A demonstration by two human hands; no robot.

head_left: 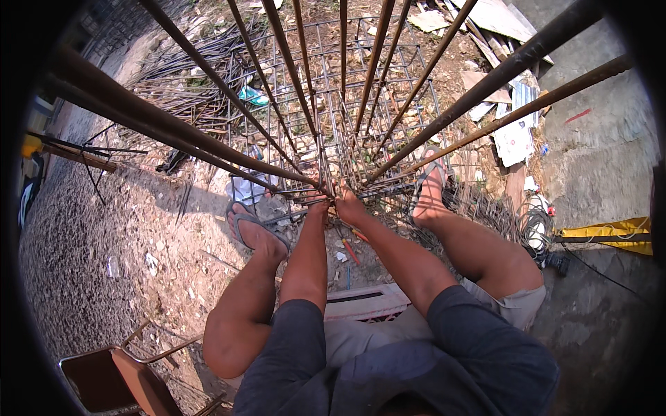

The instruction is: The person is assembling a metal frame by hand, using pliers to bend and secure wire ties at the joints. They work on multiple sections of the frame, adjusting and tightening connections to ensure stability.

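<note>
Several long brown steel reinforcing bars point(378, 62) rise around a cage of thin square steel stirrups point(326, 163) between my feet. My left hand point(318, 199) is closed against the near left corner, where a thick bar meets the stirrups. Close beside it, my right hand point(349, 206) is also closed, its fingers curled at the same joint. What each one pinches is too small to make out. Below my right wrist shows a hand tool with red-orange handles point(350, 251); its other end is hidden, so I cannot tell whether it is held.
Beyond the cage lies a steel grid point(409, 76), with a heap of thin rods point(201, 76) to its left. Boards and sheet scraps point(513, 132) lie at right, near coiled wire point(485, 215) and a yellow strip point(603, 236). A brown chair point(114, 378) stands lower left.
</note>
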